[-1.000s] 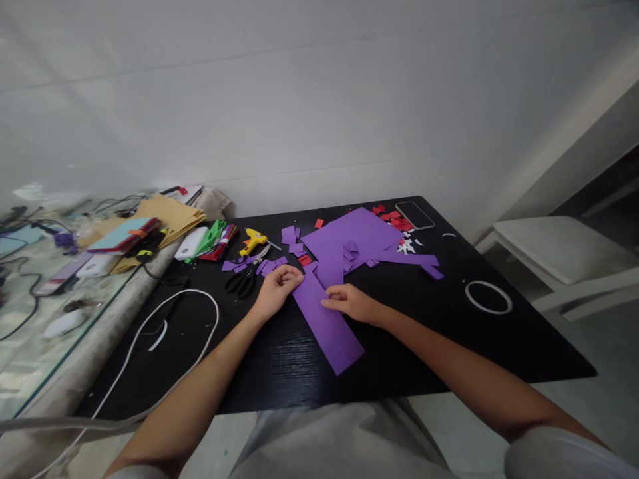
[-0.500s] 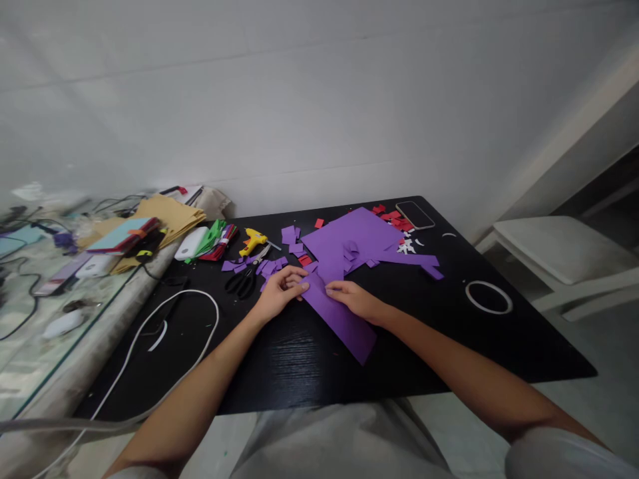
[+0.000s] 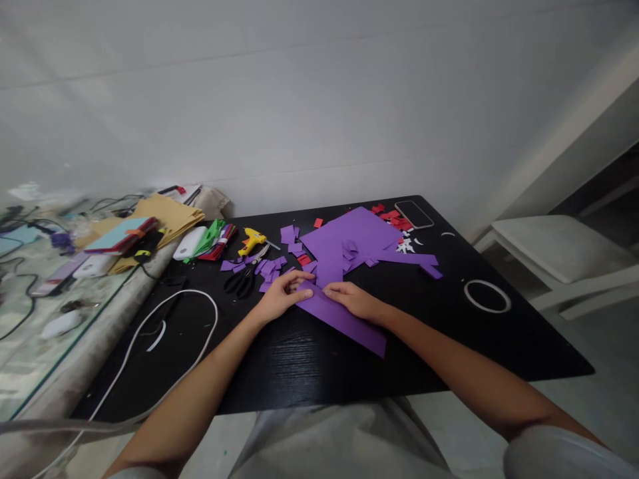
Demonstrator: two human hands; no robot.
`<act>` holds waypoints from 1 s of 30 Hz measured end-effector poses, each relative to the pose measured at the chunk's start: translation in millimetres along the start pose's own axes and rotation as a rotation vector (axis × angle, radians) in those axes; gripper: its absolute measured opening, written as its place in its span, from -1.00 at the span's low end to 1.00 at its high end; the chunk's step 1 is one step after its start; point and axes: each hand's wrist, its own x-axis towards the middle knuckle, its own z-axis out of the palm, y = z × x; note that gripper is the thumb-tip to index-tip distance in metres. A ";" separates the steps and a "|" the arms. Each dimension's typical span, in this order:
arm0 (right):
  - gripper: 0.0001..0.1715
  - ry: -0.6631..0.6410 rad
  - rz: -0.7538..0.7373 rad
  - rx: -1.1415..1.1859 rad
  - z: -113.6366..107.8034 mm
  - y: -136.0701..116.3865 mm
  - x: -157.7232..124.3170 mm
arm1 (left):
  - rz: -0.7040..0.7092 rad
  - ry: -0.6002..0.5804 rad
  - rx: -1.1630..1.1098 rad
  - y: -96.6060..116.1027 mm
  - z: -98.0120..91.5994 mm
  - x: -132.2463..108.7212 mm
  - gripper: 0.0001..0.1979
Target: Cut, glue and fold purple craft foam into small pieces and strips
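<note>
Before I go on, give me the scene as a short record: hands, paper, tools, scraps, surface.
Left hand: pinching the left end of a purple strip
Right hand: gripping the strip's far edge
Strip: slants toward the person, near end past the right hand
Sheet: purple, beyond the hands
Scissors: black-handled, left of the sheet
Glue gun: yellow, just beyond the scissors
Red scraps: mostly beside the phone
Surface: black table

Dim grey lt, soft glare on blk tabletop [image 3: 294, 359] (nr front edge), corners stretched, L blurry
</note>
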 end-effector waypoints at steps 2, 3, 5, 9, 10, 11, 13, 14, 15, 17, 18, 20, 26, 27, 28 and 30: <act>-0.49 -0.006 0.004 0.012 0.0 -1.1 -0.7 | 0.001 -0.014 0.032 1.2 -0.2 -0.5 -0.58; -0.48 -0.008 0.008 0.016 0.2 -1.6 -0.9 | 0.000 -0.018 0.048 2.3 -0.2 -0.8 -0.59; -0.47 -0.008 0.016 0.028 0.6 -2.4 -1.1 | -0.005 -0.022 0.071 5.1 0.1 -1.2 -0.60; -0.45 -0.001 0.017 0.030 0.9 -2.6 -0.5 | -0.015 -0.037 0.070 9.9 0.7 -1.6 -0.64; -0.45 0.003 0.015 0.025 0.7 -2.5 -0.5 | -0.015 -0.039 0.075 10.6 0.8 -1.6 -0.65; -0.45 0.004 0.014 0.019 0.5 -2.3 -0.5 | -0.015 -0.042 0.085 11.0 0.8 -1.7 -0.65; -0.45 0.007 0.014 0.009 -0.1 -1.9 -0.5 | -0.016 -0.044 0.115 11.3 0.8 -1.8 -0.64; -0.45 0.005 0.015 0.006 -0.4 -1.7 -0.4 | -0.016 -0.047 0.129 11.3 0.7 -1.9 -0.64; -0.45 0.004 0.016 0.002 -0.6 -1.3 -0.3 | -0.017 -0.050 0.139 11.3 0.6 -1.9 -0.64; -0.45 0.002 0.011 -0.003 -1.1 -0.4 0.3 | -0.012 -0.055 0.150 11.0 0.5 -1.9 -0.64; -0.46 0.003 0.006 -0.007 -1.3 0.1 0.6 | -0.009 -0.057 0.155 10.9 0.4 -1.9 -0.63; -0.47 0.008 -0.002 -0.018 -1.7 1.0 1.3 | -0.007 -0.060 0.164 10.3 0.4 -1.9 -0.63; -0.53 0.000 -0.020 -0.050 -1.9 1.2 1.5 | 0.008 -0.026 0.173 6.9 2.2 -2.2 -0.62; -0.53 0.001 -0.024 -0.049 -1.6 0.7 1.1 | 0.012 -0.011 0.174 6.4 2.6 -2.1 -0.62; -0.52 0.002 -0.030 -0.049 -1.0 -0.1 0.6 | 0.013 0.004 0.171 5.9 2.9 -2.1 -0.61; -0.50 0.001 -0.043 -0.070 0.7 -2.1 -0.7 | 0.006 0.022 0.163 5.0 3.4 -1.8 -0.61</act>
